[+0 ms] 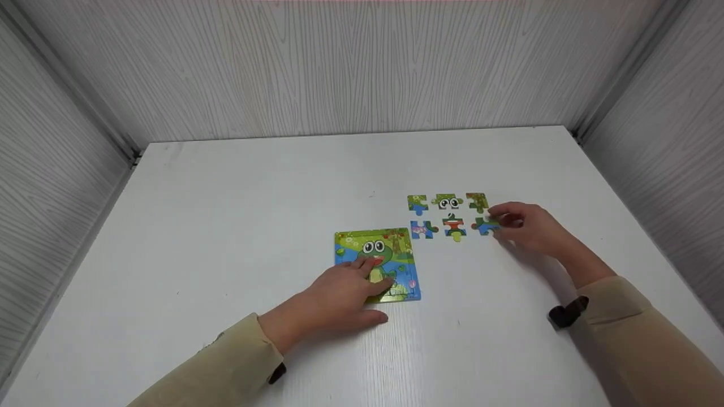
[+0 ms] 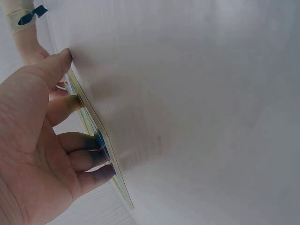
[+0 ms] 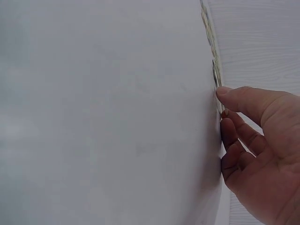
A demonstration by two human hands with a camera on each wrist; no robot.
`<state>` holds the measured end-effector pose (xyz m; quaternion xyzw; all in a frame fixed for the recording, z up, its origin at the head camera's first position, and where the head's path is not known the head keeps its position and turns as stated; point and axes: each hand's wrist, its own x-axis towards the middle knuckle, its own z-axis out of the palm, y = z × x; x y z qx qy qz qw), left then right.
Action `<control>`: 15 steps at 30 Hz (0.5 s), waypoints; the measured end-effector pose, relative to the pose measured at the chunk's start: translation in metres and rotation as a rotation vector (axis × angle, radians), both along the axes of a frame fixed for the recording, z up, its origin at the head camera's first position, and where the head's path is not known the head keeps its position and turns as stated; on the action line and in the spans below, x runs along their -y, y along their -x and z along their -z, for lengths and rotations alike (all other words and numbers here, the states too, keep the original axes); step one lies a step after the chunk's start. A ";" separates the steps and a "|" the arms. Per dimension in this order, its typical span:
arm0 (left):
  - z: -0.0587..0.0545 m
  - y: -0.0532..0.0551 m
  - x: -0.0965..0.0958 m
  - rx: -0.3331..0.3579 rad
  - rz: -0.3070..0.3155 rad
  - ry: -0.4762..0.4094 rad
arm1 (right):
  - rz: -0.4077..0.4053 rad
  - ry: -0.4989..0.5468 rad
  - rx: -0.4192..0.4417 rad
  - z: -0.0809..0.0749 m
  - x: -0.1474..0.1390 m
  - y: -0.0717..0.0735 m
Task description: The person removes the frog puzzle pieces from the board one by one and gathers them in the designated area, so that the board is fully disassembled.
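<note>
A square frog jigsaw puzzle (image 1: 404, 265) lies on the white table. My left hand (image 1: 342, 294) rests on its lower left part, fingers spread and fingertips touching the picture; the thumb is off the near edge. In the left wrist view the puzzle (image 2: 110, 152) shows edge-on under the fingertips. Right of it, several loose jigsaw pieces lie in two rows. My right hand (image 1: 529, 226) has thumb and forefinger at the right edge of the blue-green jigsaw piece (image 1: 484, 226) in the near row, pinching it. In the right wrist view the fingers (image 3: 229, 131) are curled low at the table.
Loose pieces with the frog's eyes (image 1: 448, 202) and red mouth (image 1: 453, 225) lie close to the pinched one. A corner piece with a tree (image 1: 478, 200) sits just behind it. Wood-grain panels (image 1: 362, 68) stand at the back and both sides of the table (image 1: 254, 192).
</note>
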<state>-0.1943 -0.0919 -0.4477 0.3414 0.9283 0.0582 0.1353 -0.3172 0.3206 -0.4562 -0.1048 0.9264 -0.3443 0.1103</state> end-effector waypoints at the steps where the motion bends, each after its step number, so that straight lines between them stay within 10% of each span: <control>1: 0.000 0.000 0.000 0.002 0.000 0.000 | 0.000 0.001 0.000 0.000 0.000 0.000; 15: 0.001 0.000 0.000 0.006 -0.007 0.003 | 0.004 0.006 0.005 0.000 0.001 -0.001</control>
